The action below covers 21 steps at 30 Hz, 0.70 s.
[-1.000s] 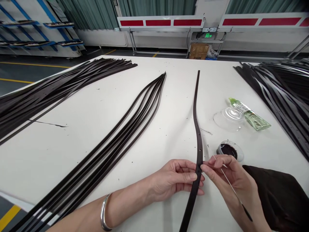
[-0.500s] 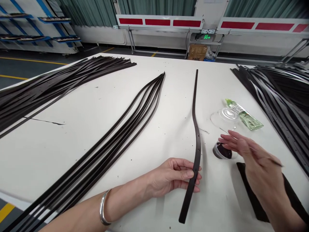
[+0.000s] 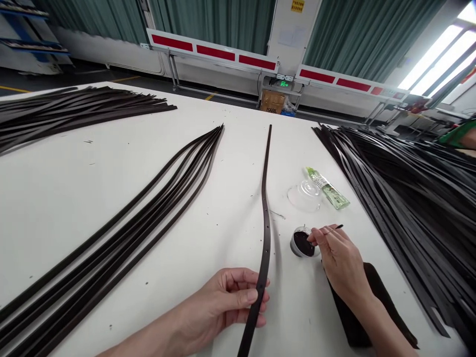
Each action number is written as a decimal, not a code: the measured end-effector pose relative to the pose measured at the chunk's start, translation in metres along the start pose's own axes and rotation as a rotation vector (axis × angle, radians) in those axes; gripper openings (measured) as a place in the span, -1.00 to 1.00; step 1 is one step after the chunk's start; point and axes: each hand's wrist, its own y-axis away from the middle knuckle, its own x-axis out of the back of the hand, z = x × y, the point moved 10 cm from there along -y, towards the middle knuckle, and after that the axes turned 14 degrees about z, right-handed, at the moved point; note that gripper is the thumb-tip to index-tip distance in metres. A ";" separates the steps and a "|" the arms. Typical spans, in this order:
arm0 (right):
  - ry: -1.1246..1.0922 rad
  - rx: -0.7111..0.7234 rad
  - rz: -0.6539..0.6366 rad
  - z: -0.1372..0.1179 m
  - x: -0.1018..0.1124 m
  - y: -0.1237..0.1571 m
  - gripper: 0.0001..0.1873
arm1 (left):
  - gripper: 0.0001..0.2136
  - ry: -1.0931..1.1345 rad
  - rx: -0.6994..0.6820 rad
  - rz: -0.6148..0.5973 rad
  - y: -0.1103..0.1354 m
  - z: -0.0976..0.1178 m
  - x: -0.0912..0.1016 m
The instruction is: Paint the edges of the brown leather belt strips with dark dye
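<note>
White table (image 3: 230,223) takes up most of the view, w/ a big heap of dark straps (image 3: 401,198) along its R side & a pile of dark strips (image 3: 82,109) at far L. Btwn them, a loose bundle (image 3: 111,248) runs diagonally, its far ends gathered. One punched strap (image 3: 267,238) stretches away fr. the person, R of the bundle. A dark cloth (image 3: 349,317) lies under the R forearm. L hand (image 3: 234,300) has the strap pinched nr its close end, thumb on top, fingers behind. R hand (image 3: 340,258), fingertips closed on a thin tool (image 3: 339,227), is at the cup of dark liquid (image 3: 302,243); can't tell if the tip's dipped. Past that: green tube (image 3: 329,190), clear lid (image 3: 307,191) just beside it.
</note>
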 end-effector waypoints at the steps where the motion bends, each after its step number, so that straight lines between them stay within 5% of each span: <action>1: 0.002 0.004 -0.003 0.000 -0.001 0.001 -0.67 | -0.82 0.001 0.001 0.000 0.000 0.000 0.000; 9: 0.013 0.020 0.000 -0.001 -0.004 0.000 -0.66 | -0.81 -0.001 0.000 0.014 0.000 0.000 0.002; 13: -0.006 -0.011 0.095 -0.006 0.016 -0.001 -0.63 | -0.82 0.008 0.000 0.004 0.000 0.001 0.000; 17: -0.122 -0.282 0.233 0.006 0.040 0.008 -0.58 | -0.82 0.039 -0.012 0.006 -0.001 0.002 0.001; 21: -0.454 -0.506 0.225 0.008 0.027 0.022 -0.59 | -0.80 0.055 -0.019 0.008 -0.002 0.002 0.002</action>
